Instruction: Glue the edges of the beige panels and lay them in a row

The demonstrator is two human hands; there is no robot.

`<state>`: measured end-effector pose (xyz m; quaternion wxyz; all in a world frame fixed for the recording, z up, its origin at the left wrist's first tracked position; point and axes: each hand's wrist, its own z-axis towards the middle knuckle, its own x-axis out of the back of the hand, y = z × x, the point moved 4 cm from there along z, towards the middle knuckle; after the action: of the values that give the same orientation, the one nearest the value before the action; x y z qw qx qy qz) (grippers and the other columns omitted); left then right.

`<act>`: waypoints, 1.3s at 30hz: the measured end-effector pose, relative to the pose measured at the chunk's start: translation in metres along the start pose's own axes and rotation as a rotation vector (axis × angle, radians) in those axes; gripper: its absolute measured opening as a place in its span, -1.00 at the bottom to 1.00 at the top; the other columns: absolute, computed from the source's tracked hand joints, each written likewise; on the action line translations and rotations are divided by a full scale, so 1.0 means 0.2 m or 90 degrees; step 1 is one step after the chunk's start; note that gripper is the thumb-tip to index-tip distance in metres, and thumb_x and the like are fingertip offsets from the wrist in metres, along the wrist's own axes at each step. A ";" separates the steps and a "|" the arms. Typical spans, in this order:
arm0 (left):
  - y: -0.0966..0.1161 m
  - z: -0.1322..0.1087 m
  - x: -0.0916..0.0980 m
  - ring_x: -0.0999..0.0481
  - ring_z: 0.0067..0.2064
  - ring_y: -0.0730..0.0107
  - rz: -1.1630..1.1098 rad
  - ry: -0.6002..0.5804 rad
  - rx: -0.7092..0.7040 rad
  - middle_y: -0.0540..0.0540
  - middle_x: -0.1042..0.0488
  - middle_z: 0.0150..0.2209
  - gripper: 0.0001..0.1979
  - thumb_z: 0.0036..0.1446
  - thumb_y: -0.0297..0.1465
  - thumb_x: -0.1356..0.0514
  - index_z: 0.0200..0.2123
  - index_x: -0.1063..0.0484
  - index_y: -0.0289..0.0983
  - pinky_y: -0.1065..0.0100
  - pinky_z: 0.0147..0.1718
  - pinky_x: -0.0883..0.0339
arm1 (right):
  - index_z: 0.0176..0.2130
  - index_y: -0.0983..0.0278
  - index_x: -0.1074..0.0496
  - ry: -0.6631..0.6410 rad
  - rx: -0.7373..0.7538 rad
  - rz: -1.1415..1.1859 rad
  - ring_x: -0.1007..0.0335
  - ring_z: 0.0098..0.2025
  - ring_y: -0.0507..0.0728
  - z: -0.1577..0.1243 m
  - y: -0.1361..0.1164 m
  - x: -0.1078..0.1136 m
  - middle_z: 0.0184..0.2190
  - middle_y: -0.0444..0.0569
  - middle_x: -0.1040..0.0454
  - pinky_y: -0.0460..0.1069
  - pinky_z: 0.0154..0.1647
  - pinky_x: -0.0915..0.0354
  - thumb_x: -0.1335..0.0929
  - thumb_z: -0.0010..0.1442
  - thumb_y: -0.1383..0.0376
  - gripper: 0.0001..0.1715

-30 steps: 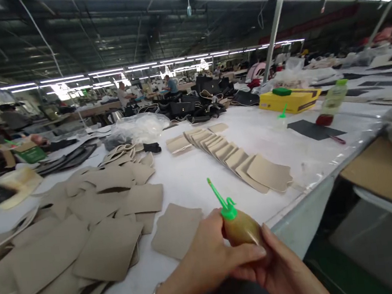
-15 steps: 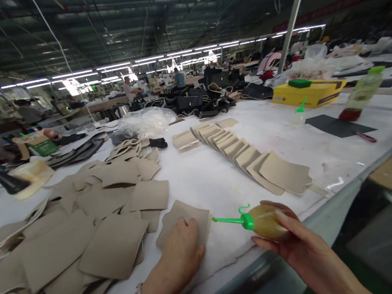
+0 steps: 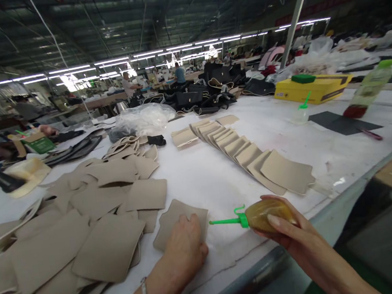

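My left hand (image 3: 186, 237), with a bangle at the wrist, lies curled over the right part of a taupe leather-like piece (image 3: 165, 223) flat on the table. Its fingers are bent and closed at the piece's edge; the fingertips are partly hidden. In my right hand (image 3: 293, 228) is a squeeze bottle (image 3: 268, 214) of amber liquid, held sideways with fingers wrapped round it. The bottle's green nozzle (image 3: 225, 221) points left, its tip just off the piece's right edge. A loose pile of similar pieces (image 3: 111, 247) spreads out to the left.
An overlapping row of pieces (image 3: 286, 171) runs away across the white table (image 3: 200, 175). At the right stand a yellow box (image 3: 313, 90), a second small bottle (image 3: 300, 115) and a tilted plastic bottle (image 3: 369, 90). Black bags (image 3: 189, 98) lie farther back.
The bottle in my right hand has rolled slightly, and its nozzle has shifted a little left and lies more level. My left hand stays on the same piece. The view has shifted slightly.
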<state>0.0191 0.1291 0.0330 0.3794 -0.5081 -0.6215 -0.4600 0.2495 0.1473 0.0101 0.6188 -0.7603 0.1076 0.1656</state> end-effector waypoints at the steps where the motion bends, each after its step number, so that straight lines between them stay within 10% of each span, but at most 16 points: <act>1: 0.01 0.00 0.00 -0.47 -0.11 0.08 0.012 0.003 0.009 -0.31 -0.40 -0.09 -0.66 -0.02 -0.50 -0.13 -0.11 -0.33 -0.37 0.19 -0.13 -0.33 | 0.05 0.16 -0.30 0.004 -0.002 -0.006 -0.45 -0.09 0.28 0.00 0.00 -0.01 -0.13 0.00 -0.50 0.16 -0.02 -0.38 -0.54 -0.02 0.12 -0.32; 29: -0.07 0.07 0.07 -0.56 -0.20 0.12 0.011 0.034 -0.150 -0.19 -0.57 -0.22 -0.44 0.04 -0.53 0.02 0.11 -0.37 -0.11 0.24 -0.25 -0.34 | 0.04 0.14 -0.28 -0.033 0.366 -0.556 -0.42 -0.15 0.25 0.10 -0.09 -0.24 -0.16 -0.05 -0.44 0.11 -0.06 -0.30 -0.46 0.10 0.09 -0.43; 39: -0.06 0.08 0.01 -0.54 -0.34 0.15 0.028 0.073 -0.151 -0.15 -0.52 -0.33 -0.45 0.02 -0.52 0.05 0.07 -0.36 -0.06 0.26 -0.36 -0.31 | 0.02 0.16 -0.30 0.020 0.332 -0.550 -0.43 -0.10 0.28 0.13 -0.07 -0.22 -0.11 -0.01 -0.48 0.14 -0.03 -0.29 -0.47 0.07 0.04 -0.41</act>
<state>0.0075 0.1437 0.0279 0.3611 -0.5358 -0.5289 -0.5503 0.2103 0.1742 0.0349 0.7984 -0.5579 -0.1701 -0.1496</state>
